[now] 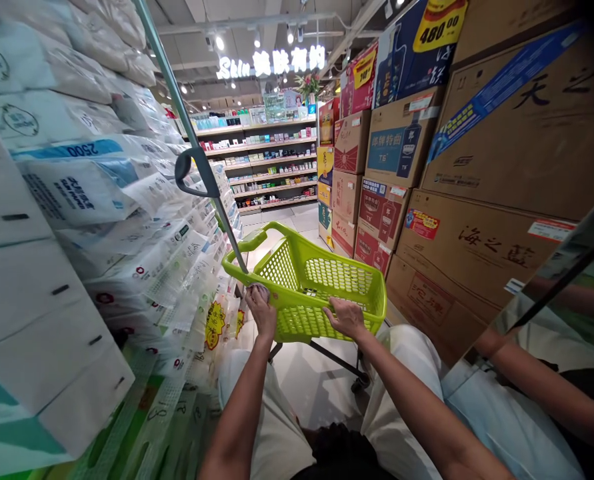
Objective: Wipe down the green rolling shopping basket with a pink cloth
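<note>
A lime-green shopping cart basket (321, 267) with perforated sides stands on a dark wheeled frame (337, 359) in front of my knees. My left hand (261, 313) is closed on a bunched greyish cloth (259, 291), pressed against the near left corner of the basket, just below the base of a grey pole. The cloth is mostly covered by the fingers. My right hand (345, 317) grips the near side rim of the basket, its fingers curled over the edge and the thumb outside. The grey pole (177, 100) rises from the left corner and carries a dark grey looped handle (197, 175).
Stacked tissue packs (87, 187) and white boxes (21, 287) line the left side. Cartons (497, 133) are piled high on the right, beside a mirror-like panel (551, 360) reflecting an arm. Shelves (267, 160) of small products stand at the back, beyond the pale floor (301, 217).
</note>
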Motion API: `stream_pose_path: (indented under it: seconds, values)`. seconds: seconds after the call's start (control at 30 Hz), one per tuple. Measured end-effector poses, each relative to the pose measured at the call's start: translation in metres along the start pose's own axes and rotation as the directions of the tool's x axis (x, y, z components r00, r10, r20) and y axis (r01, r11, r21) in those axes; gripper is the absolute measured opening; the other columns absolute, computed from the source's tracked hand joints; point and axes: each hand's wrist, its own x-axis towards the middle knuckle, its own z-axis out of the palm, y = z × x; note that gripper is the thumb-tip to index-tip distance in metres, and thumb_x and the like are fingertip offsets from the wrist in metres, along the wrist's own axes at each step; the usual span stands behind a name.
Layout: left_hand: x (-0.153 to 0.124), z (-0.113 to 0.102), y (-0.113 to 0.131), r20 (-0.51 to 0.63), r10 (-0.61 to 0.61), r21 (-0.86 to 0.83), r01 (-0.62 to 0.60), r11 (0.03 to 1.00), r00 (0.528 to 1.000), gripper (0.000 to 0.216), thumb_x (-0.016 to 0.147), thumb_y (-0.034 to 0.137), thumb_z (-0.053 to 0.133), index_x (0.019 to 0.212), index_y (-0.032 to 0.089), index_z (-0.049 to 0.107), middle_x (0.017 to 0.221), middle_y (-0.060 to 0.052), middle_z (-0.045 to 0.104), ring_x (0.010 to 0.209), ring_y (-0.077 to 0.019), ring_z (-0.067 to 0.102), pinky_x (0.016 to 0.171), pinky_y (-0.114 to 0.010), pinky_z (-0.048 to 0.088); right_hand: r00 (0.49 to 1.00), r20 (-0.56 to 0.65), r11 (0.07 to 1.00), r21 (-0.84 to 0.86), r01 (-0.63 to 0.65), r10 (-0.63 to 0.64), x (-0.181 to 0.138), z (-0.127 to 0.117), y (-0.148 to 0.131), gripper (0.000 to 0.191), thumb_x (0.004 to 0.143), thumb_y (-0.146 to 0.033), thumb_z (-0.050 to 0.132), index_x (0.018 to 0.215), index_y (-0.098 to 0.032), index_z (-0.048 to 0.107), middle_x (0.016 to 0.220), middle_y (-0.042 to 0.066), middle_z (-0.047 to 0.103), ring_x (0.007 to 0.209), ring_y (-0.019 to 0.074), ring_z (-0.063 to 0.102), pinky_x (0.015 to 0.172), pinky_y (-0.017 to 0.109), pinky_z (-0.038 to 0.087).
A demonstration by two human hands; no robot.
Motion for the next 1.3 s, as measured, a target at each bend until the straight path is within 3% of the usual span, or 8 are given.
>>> stream_pose_path:
  seconds: [0.13,0.37,0.63,0.7,0.83,1.1,1.2,1.3]
  values:
    - [0.003,-0.003,0.012,-0.001,0.019,0.039,-0.019,0.999,1.000,0.055,0.079,0.000,0.048,0.132,0.015,0.051,0.144,-0.021,0.045,0.145,-0.0327,0.043,0.120,-0.050,0.041,1.000,-0.003,1.000,0.007,-0.002,0.002,-0.001,-0.001,0.001,0.036,0.102,-0.049,0.046,0.097,-0.021,0.067,0.092,0.007,0.076,0.079,0.0192,0.065,0.068,0.029,0.028]
    - [-0.037,0.008,0.019,0.332,0.266,0.065,-0.303,0.951,0.905,0.065,0.071,-0.007,0.048,0.131,0.018,0.054,0.147,-0.019,0.052,0.138,-0.0332,0.052,0.116,-0.053,0.046,1.000,0.000,1.000,0.011,0.008,-0.008,-0.003,-0.007,0.000,0.035,0.099,-0.051,0.048,0.097,-0.021,0.066,0.090,0.006,0.075,0.078,0.0193,0.064,0.067,0.029,0.026]
    - [-0.009,-0.008,0.021,0.184,0.164,0.098,-0.184,0.978,0.969,0.059,0.071,-0.007,0.048,0.125,0.017,0.057,0.141,-0.017,0.054,0.140,-0.0311,0.050,0.121,-0.050,0.042,1.000,-0.001,1.000,-0.005,0.015,-0.015,-0.005,-0.011,-0.001,0.035,0.099,-0.049,0.047,0.097,-0.021,0.067,0.091,0.007,0.075,0.078,0.0193,0.063,0.067,0.030,0.025]
    - [-0.027,-0.001,0.027,0.272,0.188,0.083,-0.217,0.973,0.944,0.061,0.070,-0.007,0.050,0.126,0.017,0.058,0.142,-0.017,0.055,0.139,-0.0308,0.051,0.119,-0.050,0.044,1.000,0.003,1.000,-0.007,0.006,-0.006,-0.006,-0.012,-0.002,0.034,0.098,-0.049,0.048,0.096,-0.021,0.066,0.090,0.007,0.075,0.077,0.0193,0.063,0.066,0.030,0.025]
    - [-0.057,0.007,0.029,0.453,0.332,-0.009,-0.368,0.930,0.828,0.067,0.068,-0.007,0.051,0.128,0.019,0.060,0.143,-0.014,0.059,0.135,-0.0305,0.056,0.115,-0.051,0.048,1.000,0.006,1.000,-0.011,0.011,-0.011,-0.005,-0.015,-0.003,0.032,0.098,-0.047,0.048,0.095,-0.020,0.066,0.089,0.008,0.075,0.077,0.0194,0.063,0.066,0.030,0.025]
    - [-0.026,0.003,0.023,0.181,0.090,0.030,-0.097,0.995,0.979,0.075,0.072,-0.004,0.048,0.144,0.016,0.050,0.155,-0.018,0.048,0.150,-0.0319,0.041,0.125,-0.051,0.036,0.999,0.035,1.000,0.002,-0.009,0.009,-0.006,-0.013,-0.002,0.032,0.097,-0.049,0.051,0.098,-0.021,0.067,0.092,0.007,0.075,0.079,0.0190,0.063,0.068,0.030,0.027]
    - [-0.057,0.019,0.034,0.244,0.106,0.032,-0.117,0.993,0.964,0.073,0.071,-0.004,0.048,0.142,0.013,0.053,0.153,-0.021,0.051,0.146,-0.0330,0.046,0.122,-0.052,0.040,0.999,0.045,1.000,0.007,-0.020,0.020,-0.006,-0.013,-0.003,0.030,0.097,-0.046,0.051,0.098,-0.020,0.066,0.092,0.006,0.075,0.079,0.0188,0.062,0.068,0.030,0.027]
    - [-0.088,0.031,0.040,0.347,0.302,-0.013,-0.318,0.948,0.888,0.073,0.068,-0.006,0.051,0.137,0.017,0.059,0.147,-0.017,0.059,0.135,-0.0319,0.057,0.117,-0.050,0.046,0.998,0.066,1.000,0.019,0.000,-0.001,-0.006,-0.017,-0.001,0.025,0.097,-0.038,0.048,0.098,-0.020,0.065,0.094,0.007,0.074,0.081,0.0190,0.061,0.069,0.030,0.027]
